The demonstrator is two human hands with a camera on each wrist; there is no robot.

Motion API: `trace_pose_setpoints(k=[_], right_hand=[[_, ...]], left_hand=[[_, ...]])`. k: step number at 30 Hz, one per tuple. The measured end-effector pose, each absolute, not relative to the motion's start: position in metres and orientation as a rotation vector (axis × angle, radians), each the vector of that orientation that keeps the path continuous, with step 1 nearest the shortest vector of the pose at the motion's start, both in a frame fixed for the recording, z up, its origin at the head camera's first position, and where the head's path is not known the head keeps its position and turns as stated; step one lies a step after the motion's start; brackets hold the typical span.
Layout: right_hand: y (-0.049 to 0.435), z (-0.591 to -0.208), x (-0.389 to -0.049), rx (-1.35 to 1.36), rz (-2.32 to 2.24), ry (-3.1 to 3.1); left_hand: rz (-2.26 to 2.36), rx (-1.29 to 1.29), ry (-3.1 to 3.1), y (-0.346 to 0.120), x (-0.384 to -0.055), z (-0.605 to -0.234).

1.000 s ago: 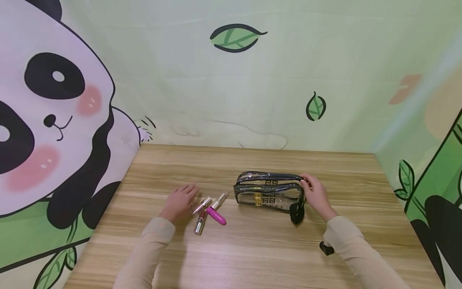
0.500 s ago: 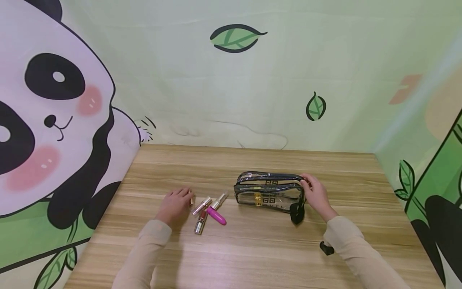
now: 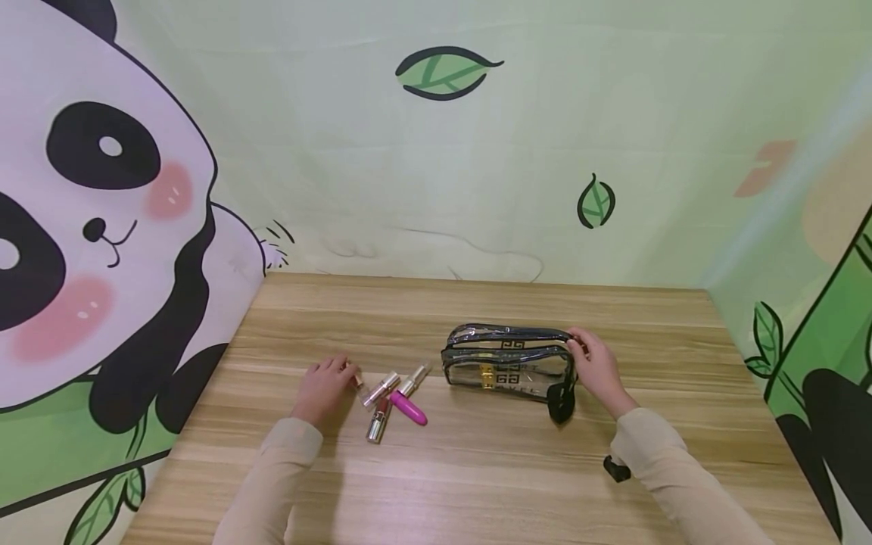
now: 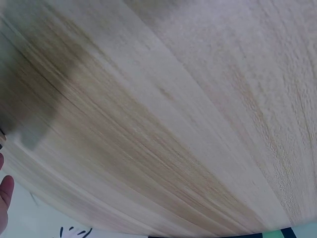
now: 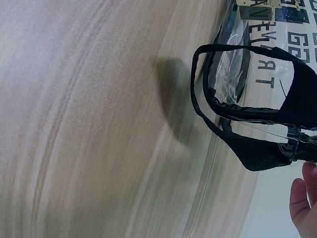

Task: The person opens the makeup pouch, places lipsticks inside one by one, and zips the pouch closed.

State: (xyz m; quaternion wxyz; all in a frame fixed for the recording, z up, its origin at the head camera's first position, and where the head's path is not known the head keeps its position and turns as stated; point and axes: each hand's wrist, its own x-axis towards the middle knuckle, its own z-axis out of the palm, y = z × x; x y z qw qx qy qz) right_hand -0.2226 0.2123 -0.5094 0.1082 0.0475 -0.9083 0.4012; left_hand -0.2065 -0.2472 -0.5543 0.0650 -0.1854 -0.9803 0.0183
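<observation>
At the left of the pile in the head view, my left hand [image 3: 324, 390] pinches a small slim tube [image 3: 359, 384], pale with a gold tint and partly hidden by the fingers. Beside it lie a pink-silver lipstick [image 3: 381, 390], a pale gold lipstick [image 3: 413, 379], a bright pink tube [image 3: 409, 408] and a red tube with a silver cap [image 3: 378, 421]. My right hand [image 3: 599, 371] grips the right end of a clear, black-edged cosmetic pouch [image 3: 507, 371]. The right wrist view shows the pouch's black strap loop [image 5: 195, 94] and some fingertips [image 5: 299, 198].
A wooden table [image 3: 477, 484] carries everything, with a panda-printed backdrop [image 3: 327, 151] rising behind and at the sides. A black strap piece [image 3: 616, 468] lies by the right sleeve [image 3: 654, 446]. The pouch has a gold clasp [image 3: 487, 375] in front.
My left hand has drawn back slightly to the left from the pile, and the slim tube has come into view at its fingertips. My right hand and the pouch stay put.
</observation>
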Motion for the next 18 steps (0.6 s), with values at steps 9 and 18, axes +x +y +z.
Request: trace_pose_setpoints(k=[9, 18], right_hand=[[0.2120, -0.5085, -0.2216, 0.149, 1.151, -2.657], [0.2120, -0.5090, -0.2216, 0.156, 1.147, -2.646]], left_hand=[[0.086, -0.511, -2.981, -0.2485, -0.2053, -0.5565], [0.044, -0.491, -2.994, -0.2485, -0.2066, -0.5596]])
